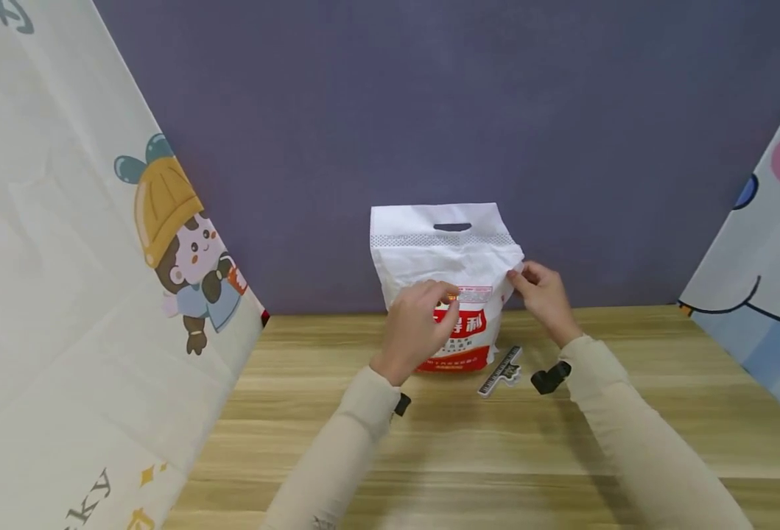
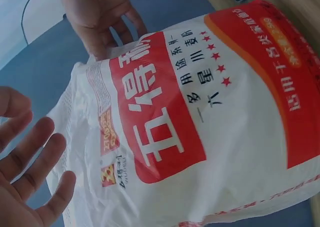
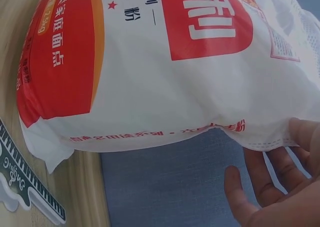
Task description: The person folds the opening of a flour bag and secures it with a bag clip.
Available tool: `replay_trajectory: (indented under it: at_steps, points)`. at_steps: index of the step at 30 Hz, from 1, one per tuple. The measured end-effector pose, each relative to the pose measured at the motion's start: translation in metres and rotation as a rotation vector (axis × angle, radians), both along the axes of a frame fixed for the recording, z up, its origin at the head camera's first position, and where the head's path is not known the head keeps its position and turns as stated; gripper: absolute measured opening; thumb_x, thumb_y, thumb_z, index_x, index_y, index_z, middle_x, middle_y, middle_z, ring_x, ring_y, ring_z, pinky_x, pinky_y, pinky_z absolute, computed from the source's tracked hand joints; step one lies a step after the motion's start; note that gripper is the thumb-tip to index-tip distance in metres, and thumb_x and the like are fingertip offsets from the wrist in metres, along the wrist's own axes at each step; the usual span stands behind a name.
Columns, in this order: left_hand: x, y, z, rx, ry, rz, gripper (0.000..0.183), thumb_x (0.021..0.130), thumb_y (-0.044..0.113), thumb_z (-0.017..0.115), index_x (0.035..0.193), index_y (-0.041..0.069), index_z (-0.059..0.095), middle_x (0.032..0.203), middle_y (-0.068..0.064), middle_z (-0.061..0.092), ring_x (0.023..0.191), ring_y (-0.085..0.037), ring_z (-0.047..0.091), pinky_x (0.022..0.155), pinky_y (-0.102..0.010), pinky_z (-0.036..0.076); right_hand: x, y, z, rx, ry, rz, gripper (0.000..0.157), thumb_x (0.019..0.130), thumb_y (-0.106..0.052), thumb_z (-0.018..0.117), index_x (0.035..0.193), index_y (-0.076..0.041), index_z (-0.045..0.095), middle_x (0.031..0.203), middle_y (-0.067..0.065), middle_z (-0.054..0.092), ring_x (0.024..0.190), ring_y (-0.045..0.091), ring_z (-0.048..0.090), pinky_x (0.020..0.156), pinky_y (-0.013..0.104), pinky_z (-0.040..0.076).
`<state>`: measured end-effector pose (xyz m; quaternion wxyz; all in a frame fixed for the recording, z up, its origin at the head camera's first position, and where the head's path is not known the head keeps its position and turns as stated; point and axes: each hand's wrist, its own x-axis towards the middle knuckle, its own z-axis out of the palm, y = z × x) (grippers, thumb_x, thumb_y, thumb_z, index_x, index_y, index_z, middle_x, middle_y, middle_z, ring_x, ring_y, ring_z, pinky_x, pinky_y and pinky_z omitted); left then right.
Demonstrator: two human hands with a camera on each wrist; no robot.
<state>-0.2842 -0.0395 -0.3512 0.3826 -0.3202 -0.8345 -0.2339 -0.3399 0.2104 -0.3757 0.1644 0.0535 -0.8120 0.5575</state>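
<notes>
While beige sleeves [image 1: 346, 442] stretched in from seven and five o'clock above the wooden desk [image 1: 462, 471], a ruler-edged clip [image 1: 501, 373] lay just beside the flour bag [image 1: 459, 269], at its five o'clock, slanting from about seven to one. The left grip [image 1: 421, 322], fingers loosely spread, blocked part of the red print; the right grip [image 1: 543, 294] pinched the bag's edge at three o'clock. Upright on the desk, the bag ran lengthwise toward twelve, handle slot uppermost, printed face toward six, near the blue-grey wall [image 1: 443, 110].
</notes>
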Motion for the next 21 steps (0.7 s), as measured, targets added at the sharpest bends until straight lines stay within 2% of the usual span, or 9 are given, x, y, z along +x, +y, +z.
replay_trajectory:
  at_steps: [4, 8, 16, 21]
  points:
    - [-0.007, 0.004, 0.013, -0.020, 0.054, 0.014, 0.010, 0.093, 0.019, 0.068, 0.099, 0.015, 0.074, 0.093, 0.004, 0.075, 0.084, -0.013, 0.069, 0.076, -0.030, 0.054, 0.000, 0.000, 0.001, 0.021, -0.019, -0.007, 0.037, 0.104, -0.032, 0.059, 0.114, 0.003, 0.065, 0.104, 0.004, 0.069, 0.090, 0.004, 0.061, 0.075, 0.013, 0.053]
    - [-0.017, 0.008, 0.027, -0.054, 0.091, 0.074, 0.013, 0.093, 0.021, 0.069, 0.103, 0.016, 0.075, 0.098, 0.003, 0.072, 0.085, -0.015, 0.066, 0.073, -0.031, 0.053, 0.000, 0.000, 0.001, 0.048, -0.027, -0.012, 0.036, 0.105, -0.033, 0.057, 0.114, 0.001, 0.065, 0.107, 0.012, 0.068, 0.091, 0.009, 0.062, 0.075, 0.014, 0.052]
    - [-0.034, 0.021, 0.050, -0.200, 0.075, 0.177, 0.030, 0.094, 0.027, 0.069, 0.122, 0.016, 0.070, 0.119, -0.001, 0.068, 0.109, -0.020, 0.062, 0.093, -0.036, 0.051, 0.000, 0.000, 0.002, 0.049, -0.024, -0.015, 0.035, 0.105, -0.032, 0.057, 0.112, 0.002, 0.065, 0.103, 0.012, 0.067, 0.091, 0.015, 0.063, 0.073, 0.015, 0.052]
    - [-0.042, 0.030, 0.056, -0.300, 0.075, 0.237, 0.038, 0.095, 0.030, 0.067, 0.130, 0.015, 0.067, 0.129, -0.002, 0.065, 0.116, -0.020, 0.061, 0.094, -0.034, 0.050, 0.002, -0.001, 0.002, 0.043, -0.031, -0.010, 0.034, 0.105, -0.030, 0.057, 0.111, 0.003, 0.065, 0.103, 0.013, 0.066, 0.091, 0.014, 0.062, 0.074, 0.014, 0.052]
